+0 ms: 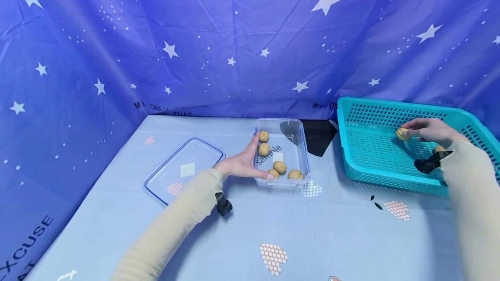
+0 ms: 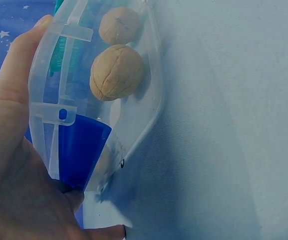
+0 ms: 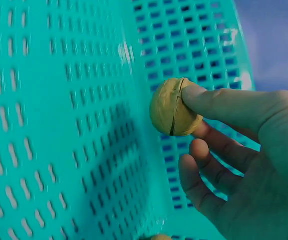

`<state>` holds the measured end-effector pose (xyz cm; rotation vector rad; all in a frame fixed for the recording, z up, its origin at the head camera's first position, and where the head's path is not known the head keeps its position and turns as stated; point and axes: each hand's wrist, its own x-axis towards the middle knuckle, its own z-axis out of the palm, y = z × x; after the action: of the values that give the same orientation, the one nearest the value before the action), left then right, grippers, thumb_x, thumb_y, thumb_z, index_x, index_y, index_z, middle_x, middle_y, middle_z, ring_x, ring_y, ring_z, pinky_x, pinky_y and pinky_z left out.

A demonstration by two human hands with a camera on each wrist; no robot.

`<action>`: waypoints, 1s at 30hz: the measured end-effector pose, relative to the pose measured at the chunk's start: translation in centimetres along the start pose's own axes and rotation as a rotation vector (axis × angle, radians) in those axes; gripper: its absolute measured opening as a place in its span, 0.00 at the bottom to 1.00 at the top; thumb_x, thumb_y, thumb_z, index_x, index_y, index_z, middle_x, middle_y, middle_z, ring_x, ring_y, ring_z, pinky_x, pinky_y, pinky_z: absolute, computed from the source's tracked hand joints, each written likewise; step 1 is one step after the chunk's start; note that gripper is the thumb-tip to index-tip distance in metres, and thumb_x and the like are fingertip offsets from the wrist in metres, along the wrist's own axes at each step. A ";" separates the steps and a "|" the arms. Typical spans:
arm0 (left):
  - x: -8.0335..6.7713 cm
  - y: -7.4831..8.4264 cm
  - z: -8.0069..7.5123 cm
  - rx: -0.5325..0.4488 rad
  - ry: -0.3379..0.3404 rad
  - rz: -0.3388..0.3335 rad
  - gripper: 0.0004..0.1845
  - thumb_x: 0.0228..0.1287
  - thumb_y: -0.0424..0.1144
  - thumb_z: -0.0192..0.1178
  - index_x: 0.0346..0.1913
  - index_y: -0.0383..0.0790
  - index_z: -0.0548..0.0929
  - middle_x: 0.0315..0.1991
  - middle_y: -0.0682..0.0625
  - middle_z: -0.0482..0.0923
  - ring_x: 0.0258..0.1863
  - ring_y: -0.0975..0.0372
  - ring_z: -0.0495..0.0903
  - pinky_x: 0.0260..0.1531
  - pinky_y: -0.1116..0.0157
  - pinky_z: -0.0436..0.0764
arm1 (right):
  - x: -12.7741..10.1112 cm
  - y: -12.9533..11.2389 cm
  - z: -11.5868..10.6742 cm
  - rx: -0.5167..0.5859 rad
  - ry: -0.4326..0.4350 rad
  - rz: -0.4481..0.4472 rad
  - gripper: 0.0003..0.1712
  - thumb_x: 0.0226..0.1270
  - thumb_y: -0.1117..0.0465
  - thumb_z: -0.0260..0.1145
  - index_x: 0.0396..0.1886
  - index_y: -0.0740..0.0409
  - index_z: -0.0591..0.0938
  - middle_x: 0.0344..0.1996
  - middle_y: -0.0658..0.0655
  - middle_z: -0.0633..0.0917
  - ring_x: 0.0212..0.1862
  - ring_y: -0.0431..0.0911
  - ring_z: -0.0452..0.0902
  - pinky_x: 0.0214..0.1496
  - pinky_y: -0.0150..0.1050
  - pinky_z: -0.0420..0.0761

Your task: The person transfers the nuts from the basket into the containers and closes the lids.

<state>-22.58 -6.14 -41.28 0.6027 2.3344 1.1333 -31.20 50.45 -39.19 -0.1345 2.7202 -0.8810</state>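
Note:
My left hand (image 1: 243, 165) holds the left side of a clear plastic container (image 1: 300, 142), with the thumb at its near corner and the fingers up along its wall. Several walnuts (image 1: 279, 167) lie inside. In the left wrist view, my left hand (image 2: 14, 165) lies against the container wall (image 2: 54, 75), with two walnuts (image 2: 116, 72) behind it. My right hand (image 1: 425, 130) pinches one walnut (image 1: 402, 133) over a teal slotted basket (image 1: 390, 103). Seen from the right wrist, thumb and fingers (image 3: 218, 102) hold that walnut (image 3: 171, 107) just above the basket floor (image 3: 59, 125).
The container's clear lid with a blue rim (image 1: 183, 170) lies flat to the left of my left hand. Another walnut (image 1: 439, 148) sits in the basket near my right wrist. A blue starred cloth forms walls behind and to the left. The table cloth (image 1: 312, 229) is light blue.

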 end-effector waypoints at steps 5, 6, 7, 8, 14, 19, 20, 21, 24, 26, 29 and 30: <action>0.0 -0.1 0.1 0.007 0.000 0.008 0.71 0.50 0.50 0.74 0.74 0.45 0.21 0.75 0.48 0.17 0.73 0.58 0.27 0.71 0.56 0.38 | -1.0 -2.9 0.5 0.005 -0.019 -0.002 0.34 0.73 0.49 0.58 0.61 0.77 0.68 0.46 0.62 0.79 0.42 0.42 0.75 0.42 0.45 0.81; 0.0 -0.1 0.1 0.009 0.000 0.007 0.71 0.50 0.50 0.74 0.74 0.45 0.21 0.75 0.48 0.17 0.73 0.58 0.27 0.71 0.56 0.38 | -1.1 -3.2 0.6 0.008 -0.019 0.001 0.34 0.73 0.49 0.58 0.61 0.76 0.68 0.47 0.62 0.79 0.42 0.40 0.75 0.43 0.45 0.81; 0.0 -0.1 0.1 0.011 0.001 0.007 0.72 0.49 0.50 0.75 0.74 0.44 0.21 0.75 0.48 0.17 0.73 0.58 0.27 0.71 0.56 0.39 | -1.2 -3.5 0.6 0.017 -0.023 0.003 0.35 0.73 0.48 0.58 0.62 0.76 0.67 0.48 0.63 0.79 0.42 0.39 0.75 0.45 0.45 0.81; 0.0 -0.1 0.1 0.013 0.002 0.007 0.72 0.49 0.50 0.75 0.74 0.44 0.21 0.75 0.48 0.17 0.73 0.58 0.28 0.71 0.56 0.39 | -1.2 -3.7 0.7 0.031 -0.026 0.002 0.36 0.73 0.49 0.58 0.63 0.76 0.66 0.48 0.63 0.78 0.42 0.38 0.75 0.46 0.47 0.81; 0.0 -0.1 0.1 0.024 0.000 0.001 0.72 0.50 0.51 0.74 0.74 0.44 0.21 0.75 0.47 0.18 0.73 0.58 0.28 0.71 0.56 0.40 | -1.3 -5.0 1.1 0.149 -0.059 -0.014 0.38 0.75 0.51 0.56 0.66 0.80 0.58 0.55 0.75 0.71 0.44 0.37 0.77 0.53 0.46 0.81; 0.0 -0.1 0.0 0.022 0.000 0.000 0.72 0.50 0.49 0.75 0.74 0.44 0.20 0.74 0.48 0.16 0.73 0.58 0.27 0.70 0.56 0.39 | -1.4 -6.5 1.4 0.164 -0.067 -0.005 0.41 0.73 0.47 0.57 0.68 0.76 0.58 0.55 0.70 0.75 0.45 0.39 0.79 0.60 0.64 0.69; 0.0 -0.1 0.0 0.022 0.001 0.003 0.72 0.50 0.49 0.75 0.74 0.44 0.21 0.74 0.48 0.16 0.73 0.58 0.27 0.70 0.56 0.39 | -1.4 -6.7 1.4 0.162 -0.063 -0.003 0.41 0.73 0.46 0.57 0.68 0.75 0.58 0.54 0.68 0.77 0.45 0.39 0.80 0.60 0.67 0.66; 0.0 -0.1 0.0 0.024 0.000 0.003 0.72 0.50 0.49 0.75 0.73 0.44 0.20 0.74 0.48 0.16 0.73 0.58 0.27 0.70 0.56 0.38 | -1.5 -7.0 1.5 0.166 -0.061 -0.006 0.41 0.73 0.46 0.57 0.68 0.74 0.59 0.53 0.66 0.77 0.45 0.39 0.80 0.60 0.70 0.63; 0.0 0.0 0.0 0.023 0.000 0.006 0.72 0.50 0.49 0.74 0.73 0.44 0.20 0.74 0.48 0.16 0.73 0.58 0.27 0.70 0.57 0.38 | -1.6 -7.8 1.7 0.170 -0.048 -0.022 0.40 0.72 0.45 0.58 0.67 0.73 0.61 0.53 0.64 0.77 0.43 0.37 0.79 0.59 0.72 0.62; 0.0 0.0 0.0 0.021 0.000 0.006 0.72 0.50 0.49 0.75 0.74 0.44 0.21 0.74 0.48 0.16 0.73 0.58 0.27 0.70 0.57 0.38 | -1.7 -8.3 1.8 0.174 -0.040 -0.039 0.39 0.72 0.46 0.58 0.67 0.73 0.62 0.54 0.66 0.77 0.43 0.36 0.79 0.60 0.70 0.64; 0.0 0.0 0.0 0.017 -0.001 0.003 0.72 0.50 0.49 0.74 0.74 0.44 0.20 0.74 0.48 0.16 0.73 0.59 0.27 0.70 0.57 0.38 | -1.8 -8.9 2.1 0.143 -0.015 -0.049 0.38 0.71 0.45 0.58 0.66 0.72 0.64 0.52 0.65 0.78 0.42 0.36 0.79 0.58 0.67 0.68; 0.0 0.0 0.0 0.015 0.000 0.002 0.72 0.50 0.49 0.74 0.74 0.44 0.21 0.74 0.48 0.16 0.73 0.59 0.27 0.70 0.57 0.38 | -1.9 -9.1 2.1 0.140 -0.010 -0.052 0.38 0.71 0.45 0.58 0.66 0.72 0.65 0.52 0.64 0.79 0.42 0.37 0.80 0.58 0.66 0.69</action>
<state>-22.57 -6.16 -41.32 0.6102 2.3444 1.1178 -28.78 42.19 -35.07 -0.1805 2.6462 -1.0785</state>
